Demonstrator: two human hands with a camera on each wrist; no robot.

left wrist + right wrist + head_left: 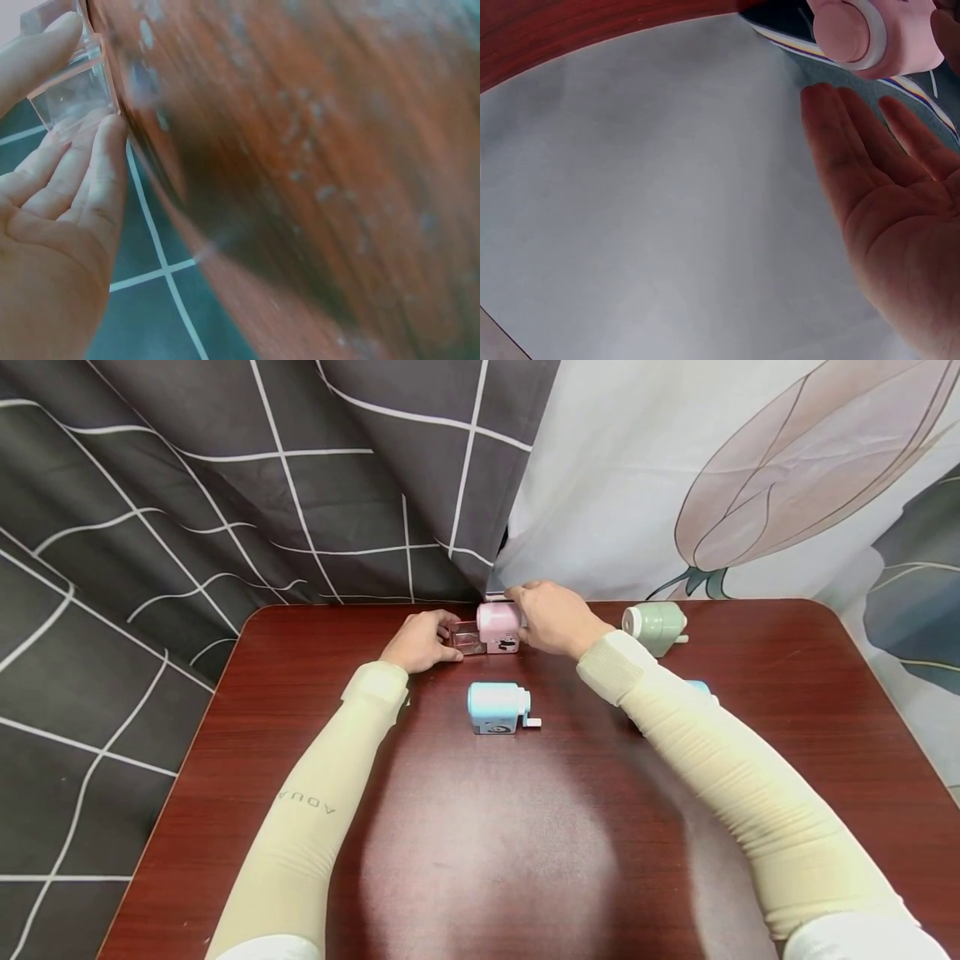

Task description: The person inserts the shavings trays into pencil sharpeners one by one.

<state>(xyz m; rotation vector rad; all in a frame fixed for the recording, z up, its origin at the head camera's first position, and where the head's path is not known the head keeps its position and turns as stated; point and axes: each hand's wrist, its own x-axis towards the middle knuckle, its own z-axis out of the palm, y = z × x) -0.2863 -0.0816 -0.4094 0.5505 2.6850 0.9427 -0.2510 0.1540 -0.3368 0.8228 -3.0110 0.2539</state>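
Near the table's back edge stands a pink pencil sharpener (498, 625) with a panda picture on its side. Its clear drawer (468, 638) sticks out to the left. My left hand (418, 642) pinches the drawer between thumb and fingers; the left wrist view shows the see-through box (75, 94) there. On the sharpener's other side, my right hand (555, 617) grips the body, thumb in front and fingers behind. In the right wrist view its fingers (855, 142) look nearly straight, beside the round pink end. The inside of the drawer is too small to make out.
A blue pencil sharpener (495, 707) with a white crank stands in front of the pink one. To the right is a green sharpener (654, 627). Another blue object (701, 686) is mostly hidden by my right arm. Curtains (420, 468) hang behind the table (487, 860).
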